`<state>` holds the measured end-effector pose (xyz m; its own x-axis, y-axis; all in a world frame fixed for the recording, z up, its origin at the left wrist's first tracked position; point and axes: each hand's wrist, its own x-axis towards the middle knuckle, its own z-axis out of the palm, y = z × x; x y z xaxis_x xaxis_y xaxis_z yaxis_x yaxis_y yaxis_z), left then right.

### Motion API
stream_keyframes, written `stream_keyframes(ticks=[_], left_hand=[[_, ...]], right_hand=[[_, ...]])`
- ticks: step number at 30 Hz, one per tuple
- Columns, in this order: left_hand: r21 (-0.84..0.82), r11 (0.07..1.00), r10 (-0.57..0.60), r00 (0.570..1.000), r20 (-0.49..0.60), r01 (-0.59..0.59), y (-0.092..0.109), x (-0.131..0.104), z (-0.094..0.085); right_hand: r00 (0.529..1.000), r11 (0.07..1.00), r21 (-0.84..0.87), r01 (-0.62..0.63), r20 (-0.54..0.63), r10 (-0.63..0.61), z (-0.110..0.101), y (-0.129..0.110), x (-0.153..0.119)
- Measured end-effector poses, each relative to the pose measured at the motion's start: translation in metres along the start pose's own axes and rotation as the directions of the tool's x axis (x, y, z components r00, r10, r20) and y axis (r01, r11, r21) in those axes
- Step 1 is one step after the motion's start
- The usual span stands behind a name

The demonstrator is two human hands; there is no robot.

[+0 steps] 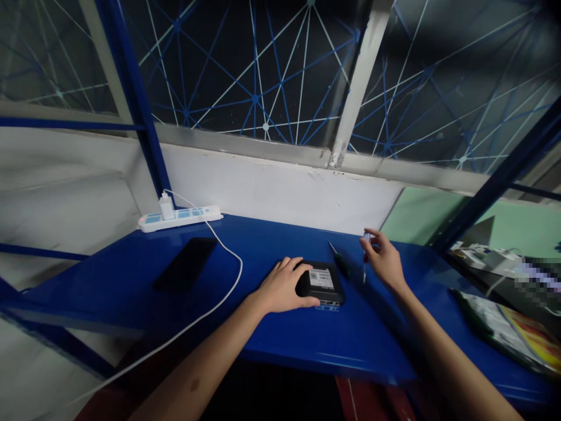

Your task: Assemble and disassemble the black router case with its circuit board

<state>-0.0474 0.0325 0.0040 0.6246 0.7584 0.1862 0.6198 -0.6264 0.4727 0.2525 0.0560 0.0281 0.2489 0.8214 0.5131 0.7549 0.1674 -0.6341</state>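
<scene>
A small black electronic box (322, 280) lies on the blue table, a white printed label facing up and ports along its near edge. My left hand (287, 286) grips its left side, thumb at the near edge and fingers over the top. To the right of the box, my right hand (383, 257) is closed round the handle of a screwdriver (364, 272), whose thin shaft points down, apart from the box. A second screwdriver (340, 262) with a dark green handle lies on the table between the box and my right hand.
A black phone-like slab (186, 263) lies to the left. Behind it stands a white power strip (180, 218) with a plugged-in charger (166, 206); its white cable (240, 266) loops across the table. A colourful packet (508, 327) lies at the right. Blue posts (131, 88) rise at the back.
</scene>
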Motion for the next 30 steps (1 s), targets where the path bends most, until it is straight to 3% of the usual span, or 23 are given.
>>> stream_keyframes(ticks=[5,10,14,17,21,26,30], left_hand=[[-0.027,1.0,-0.008,1.0,0.0,0.008,0.002,-0.001,-0.003],[-0.028,0.999,-0.017,1.0,0.0,0.017,0.001,-0.001,-0.003],[-0.022,1.0,-0.022,1.0,0.002,0.022,-0.001,-0.001,0.0],[-0.026,0.999,-0.023,1.0,-0.007,0.023,-0.001,0.0,0.001],[-0.049,0.999,-0.025,0.999,-0.029,0.023,-0.002,0.001,0.001],[-0.083,0.995,-0.061,0.996,-0.065,0.056,-0.005,0.002,0.001],[-0.095,0.994,-0.062,0.995,-0.079,0.055,-0.006,0.003,0.002]], right_hand=[[0.995,0.974,-0.225,0.007,0.094,0.015,-0.009,0.041,0.003],[0.977,0.926,-0.375,0.052,0.209,0.03,0.001,0.055,-0.008],[0.972,0.88,-0.471,0.066,0.228,0.049,0.002,0.05,-0.017],[0.983,0.849,-0.525,0.059,0.178,0.041,0.0,0.04,-0.02],[0.992,0.834,-0.54,0.116,0.108,-0.068,-0.002,0.02,-0.023],[0.963,0.838,-0.483,0.253,0.205,-0.173,0.008,-0.003,-0.032],[0.945,0.852,-0.436,0.289,0.27,-0.183,0.013,-0.005,-0.036]])
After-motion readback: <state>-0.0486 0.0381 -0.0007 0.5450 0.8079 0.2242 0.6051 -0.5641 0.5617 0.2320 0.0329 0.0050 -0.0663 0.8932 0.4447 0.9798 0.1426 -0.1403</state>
